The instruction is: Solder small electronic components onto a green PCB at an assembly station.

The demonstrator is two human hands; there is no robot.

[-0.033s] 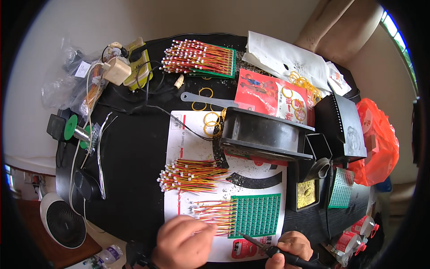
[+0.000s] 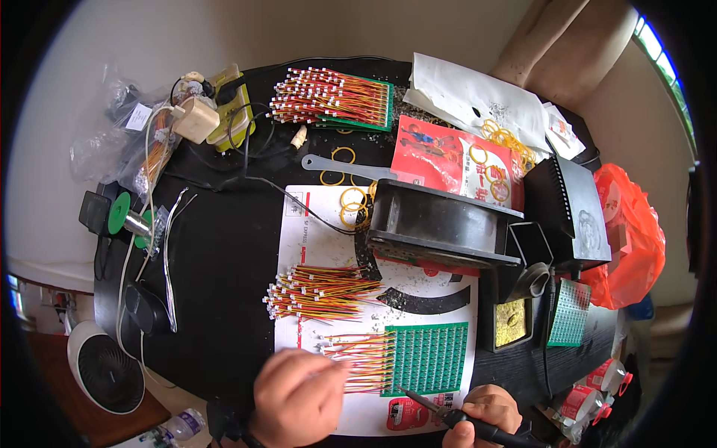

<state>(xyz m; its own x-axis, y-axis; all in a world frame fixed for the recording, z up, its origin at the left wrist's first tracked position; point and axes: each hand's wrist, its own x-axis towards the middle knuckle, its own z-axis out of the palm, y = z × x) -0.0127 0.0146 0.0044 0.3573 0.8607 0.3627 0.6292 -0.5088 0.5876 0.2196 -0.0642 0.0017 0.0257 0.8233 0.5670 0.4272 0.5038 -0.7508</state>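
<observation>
A green circuit board panel (image 2: 429, 358) lies on white printed paper, with a row of red, yellow and white wires (image 2: 366, 373) along its left edge. My right hand (image 2: 489, 411) grips a soldering iron (image 2: 455, 418), its tip at the board's lower left edge. Beside the wires' connector ends, my left hand (image 2: 299, 396) is closed, fingertips pinched together. Whatever is between those fingertips, if anything, is too small to make out. Beyond this hand sits a pile of loose connector wires (image 2: 321, 293).
Behind the board stands a black fan (image 2: 448, 224). To its right are a soldering station (image 2: 567, 213), an iron stand with yellow sponge (image 2: 511, 322) and another board (image 2: 570, 313). Wired boards (image 2: 332, 97) are stacked at the back. A solder spool (image 2: 131, 220) stands left.
My left hand has shifted slightly left and down, away from the board's edge. My right hand and the soldering iron stay in place.
</observation>
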